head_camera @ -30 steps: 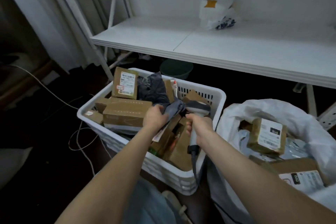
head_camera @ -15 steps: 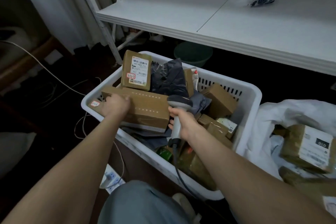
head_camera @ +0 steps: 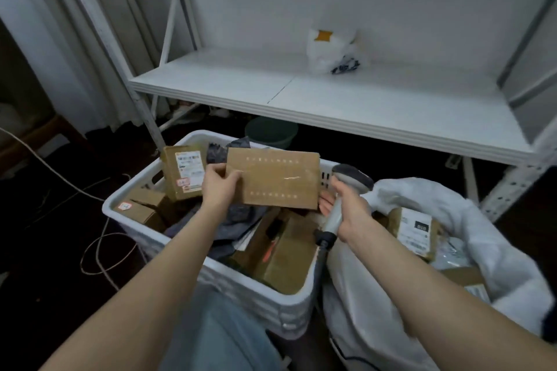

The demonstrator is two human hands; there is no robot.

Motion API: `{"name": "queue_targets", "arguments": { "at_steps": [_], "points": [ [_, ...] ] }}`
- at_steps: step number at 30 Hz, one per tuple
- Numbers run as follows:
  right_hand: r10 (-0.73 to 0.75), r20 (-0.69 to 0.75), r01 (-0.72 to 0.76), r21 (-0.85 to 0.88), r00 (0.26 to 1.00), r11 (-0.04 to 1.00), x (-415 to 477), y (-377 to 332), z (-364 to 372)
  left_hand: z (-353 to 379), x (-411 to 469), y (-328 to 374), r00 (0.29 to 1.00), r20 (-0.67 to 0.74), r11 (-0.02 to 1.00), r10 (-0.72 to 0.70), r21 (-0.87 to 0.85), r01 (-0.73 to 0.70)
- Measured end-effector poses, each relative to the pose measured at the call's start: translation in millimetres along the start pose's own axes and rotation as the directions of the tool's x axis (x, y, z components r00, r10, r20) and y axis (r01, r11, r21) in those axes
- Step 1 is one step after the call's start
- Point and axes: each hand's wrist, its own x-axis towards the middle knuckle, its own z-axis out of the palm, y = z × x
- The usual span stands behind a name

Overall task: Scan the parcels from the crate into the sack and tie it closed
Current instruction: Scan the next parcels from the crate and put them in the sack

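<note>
flat parcel held above the crate, scanner beside it

the left hand [head_camera: 220, 187] grips the left edge of a flat brown parcel [head_camera: 277, 182], thumb on its front face, and holds it upright above the middle of the white crate [head_camera: 280, 313]. the right hand [head_camera: 349, 211] is closed round the handle of a grey scanner [head_camera: 351, 179], just right of the parcel and over the crate's right rim; its fingertips [head_camera: 325, 205] lie by the parcel's lower right corner, though contact cannot be told. the scanner's cord hangs down along the crate's right wall. inside the crate lie more brown boxes and dark soft packets; a labelled box [head_camera: 184, 172] stands upright at its back left. just right of the crate the white sack [head_camera: 437, 199] stands open, with a labelled parcel [head_camera: 413, 232] lying in its mouth. behind the crate stands a white shelf [head_camera: 331, 93] that carries a white plastic bag [head_camera: 331, 51]; a green basin [head_camera: 271, 135] sits under the shelf. left of the crate a pale cable [head_camera: 99, 253] loops on the dark floor.
</note>
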Motion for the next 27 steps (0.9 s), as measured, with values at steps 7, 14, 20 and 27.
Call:
{"name": "queue_targets", "arguments": {
  "at_steps": [7,14,20,27],
  "points": [
    [-0.096,-0.115,0.096,-0.005,0.989,0.995,-45,-45,-100,59,-76,19,0.945,0.327,0.983,0.021,-0.181,0.041],
    [-0.109,-0.206,0.124,0.06,0.973,0.99,-63,-44,-174,99,-128,27,0.931,0.364,0.969,0.024,-0.238,0.068],
    [-0.119,-0.231,0.153,0.135,0.966,0.979,-91,-51,-203,114,-145,31,0.863,0.505,0.975,-0.018,-0.181,0.127],
    [-0.141,-0.264,0.179,0.129,0.954,0.975,-89,-51,-225,119,-156,21,0.732,0.675,0.974,-0.092,-0.091,0.207]
  ]
}}
